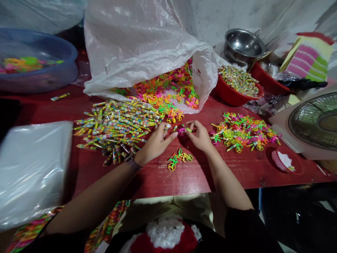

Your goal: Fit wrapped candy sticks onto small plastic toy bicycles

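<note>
Above red table [147,182], 2 hands [180,135] close tog., fingertips w/ pink toy [181,131].

Single head-worn view, looking forward and down over red surface [147,182]; both hands, left [158,140] and right [198,135], near centre; wall [210,17] at top edge, wearer's lap at bottom.

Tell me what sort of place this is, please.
Probably a small workshop for cheap plastic toys. A heap of printed tubes and a pile of bright wheeled pieces lie on a red table, near an open plastic bag with more colourful pieces.
</note>
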`<control>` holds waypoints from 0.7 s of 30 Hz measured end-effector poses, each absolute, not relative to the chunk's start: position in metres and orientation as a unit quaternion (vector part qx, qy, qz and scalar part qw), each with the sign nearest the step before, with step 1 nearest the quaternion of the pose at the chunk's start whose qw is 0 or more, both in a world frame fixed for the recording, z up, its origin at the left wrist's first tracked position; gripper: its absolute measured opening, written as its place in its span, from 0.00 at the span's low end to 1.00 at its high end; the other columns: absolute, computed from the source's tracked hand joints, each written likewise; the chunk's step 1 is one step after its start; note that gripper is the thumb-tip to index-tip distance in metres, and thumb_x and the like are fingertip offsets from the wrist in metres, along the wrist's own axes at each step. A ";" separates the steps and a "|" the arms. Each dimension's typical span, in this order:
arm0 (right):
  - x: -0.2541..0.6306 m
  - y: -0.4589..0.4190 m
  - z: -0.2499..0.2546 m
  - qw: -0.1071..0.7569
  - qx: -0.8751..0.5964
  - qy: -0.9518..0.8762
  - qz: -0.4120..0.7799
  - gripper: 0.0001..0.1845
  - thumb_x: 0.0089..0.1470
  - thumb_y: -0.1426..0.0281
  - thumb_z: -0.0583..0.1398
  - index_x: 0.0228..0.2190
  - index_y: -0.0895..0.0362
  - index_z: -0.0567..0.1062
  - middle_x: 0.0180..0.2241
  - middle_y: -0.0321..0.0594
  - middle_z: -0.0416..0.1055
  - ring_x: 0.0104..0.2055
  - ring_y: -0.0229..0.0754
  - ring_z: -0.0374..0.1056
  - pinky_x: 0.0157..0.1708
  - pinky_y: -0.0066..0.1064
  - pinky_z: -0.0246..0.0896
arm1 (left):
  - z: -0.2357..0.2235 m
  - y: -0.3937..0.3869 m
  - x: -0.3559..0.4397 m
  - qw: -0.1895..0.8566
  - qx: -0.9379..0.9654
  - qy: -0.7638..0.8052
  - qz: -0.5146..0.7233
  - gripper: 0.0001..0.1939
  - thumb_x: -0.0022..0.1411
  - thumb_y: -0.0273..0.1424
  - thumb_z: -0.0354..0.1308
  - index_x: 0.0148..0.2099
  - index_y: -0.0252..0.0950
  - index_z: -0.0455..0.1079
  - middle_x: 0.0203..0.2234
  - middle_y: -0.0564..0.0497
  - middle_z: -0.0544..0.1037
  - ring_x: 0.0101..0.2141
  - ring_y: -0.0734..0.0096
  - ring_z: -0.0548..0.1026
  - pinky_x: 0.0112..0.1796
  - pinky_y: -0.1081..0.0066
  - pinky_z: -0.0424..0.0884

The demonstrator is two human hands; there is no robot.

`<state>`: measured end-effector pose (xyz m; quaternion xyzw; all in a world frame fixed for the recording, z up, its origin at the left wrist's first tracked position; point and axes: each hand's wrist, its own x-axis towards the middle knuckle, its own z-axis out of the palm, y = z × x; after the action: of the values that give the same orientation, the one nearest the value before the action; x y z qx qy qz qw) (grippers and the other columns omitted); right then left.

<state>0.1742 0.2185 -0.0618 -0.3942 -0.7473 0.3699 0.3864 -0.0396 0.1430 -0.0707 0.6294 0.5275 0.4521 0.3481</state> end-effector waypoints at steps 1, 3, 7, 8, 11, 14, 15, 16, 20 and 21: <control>0.173 0.214 -0.059 0.379 -0.379 -0.756 0.377 0.15 0.58 0.60 0.65 0.30 0.52 0.65 0.50 0.47 0.75 0.53 0.48 0.71 0.51 0.40 0.65 | -0.072 0.143 -0.039 0.354 0.637 0.514 0.453 0.21 0.70 0.45 0.59 0.56 0.38 0.63 0.43 0.47 0.77 0.41 0.66 0.77 0.45 0.64 0.74; 0.168 0.206 -0.053 0.382 -0.352 -0.758 0.395 0.15 0.58 0.60 0.66 0.29 0.53 0.66 0.50 0.46 0.76 0.53 0.48 0.71 0.54 0.41 0.64 | -0.075 0.144 -0.037 0.348 0.654 0.498 0.451 0.23 0.68 0.42 0.62 0.59 0.38 0.64 0.46 0.45 0.78 0.42 0.65 0.78 0.45 0.65 0.74; 0.158 0.198 -0.049 0.431 -0.331 -0.690 0.478 0.19 0.53 0.59 0.70 0.29 0.53 0.66 0.50 0.44 0.75 0.54 0.47 0.71 0.56 0.42 0.65 | -0.078 0.144 -0.035 0.284 0.698 0.512 0.412 0.09 0.71 0.35 0.56 0.49 0.37 0.71 0.41 0.46 0.80 0.40 0.63 0.79 0.44 0.63 0.74; 0.156 0.198 -0.050 0.451 -0.339 -0.655 0.503 0.21 0.52 0.58 0.71 0.29 0.52 0.66 0.49 0.43 0.76 0.53 0.47 0.71 0.55 0.42 0.66 | -0.078 0.143 -0.035 0.278 0.699 0.517 0.408 0.08 0.71 0.34 0.55 0.47 0.37 0.71 0.40 0.47 0.80 0.39 0.64 0.79 0.44 0.64 0.74; 0.151 0.199 -0.052 0.520 -0.360 -0.517 0.576 0.26 0.46 0.56 0.74 0.30 0.50 0.62 0.40 0.37 0.76 0.44 0.44 0.73 0.50 0.41 0.72 | -0.075 0.140 -0.034 0.307 0.671 0.521 0.428 0.12 0.72 0.39 0.55 0.50 0.38 0.68 0.42 0.47 0.79 0.39 0.65 0.78 0.43 0.65 0.74; 0.145 0.195 -0.053 0.535 -0.333 -0.434 0.643 0.27 0.39 0.62 0.77 0.33 0.49 0.65 0.34 0.30 0.72 0.38 0.40 0.71 0.45 0.38 0.74 | -0.070 0.137 -0.032 0.342 0.665 0.506 0.430 0.15 0.75 0.44 0.49 0.52 0.38 0.65 0.42 0.48 0.78 0.43 0.64 0.77 0.46 0.65 0.72; 0.143 0.193 -0.054 0.526 -0.324 -0.437 0.654 0.27 0.39 0.64 0.77 0.35 0.48 0.68 0.33 0.29 0.71 0.36 0.38 0.71 0.44 0.36 0.73 | -0.069 0.136 -0.032 0.346 0.668 0.503 0.425 0.16 0.76 0.44 0.46 0.52 0.38 0.65 0.41 0.48 0.77 0.43 0.63 0.76 0.47 0.64 0.71; 0.141 0.191 -0.054 0.508 -0.322 -0.456 0.656 0.26 0.40 0.64 0.77 0.38 0.48 0.71 0.33 0.28 0.71 0.35 0.37 0.70 0.43 0.34 0.73 | -0.068 0.136 -0.032 0.345 0.671 0.504 0.421 0.16 0.77 0.44 0.44 0.52 0.38 0.65 0.41 0.48 0.77 0.43 0.63 0.76 0.46 0.64 0.71; 0.143 0.189 -0.055 0.402 -0.353 -0.560 0.632 0.21 0.43 0.60 0.76 0.38 0.52 0.80 0.32 0.34 0.77 0.32 0.38 0.69 0.38 0.32 0.68 | -0.069 0.137 -0.034 0.304 0.680 0.514 0.425 0.17 0.78 0.42 0.41 0.55 0.37 0.62 0.45 0.44 0.76 0.45 0.60 0.76 0.47 0.62 0.69; 0.145 0.190 -0.054 0.403 -0.364 -0.563 0.623 0.19 0.43 0.58 0.76 0.36 0.53 0.81 0.32 0.35 0.78 0.32 0.38 0.70 0.37 0.33 0.68 | -0.070 0.137 -0.035 0.291 0.681 0.517 0.431 0.17 0.78 0.42 0.41 0.57 0.36 0.61 0.46 0.43 0.75 0.47 0.60 0.76 0.48 0.62 0.69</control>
<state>0.1447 0.1899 -0.0537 -0.3644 -0.5626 0.6229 0.4034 -0.0350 0.1369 -0.0697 0.6805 0.5166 0.4307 0.2907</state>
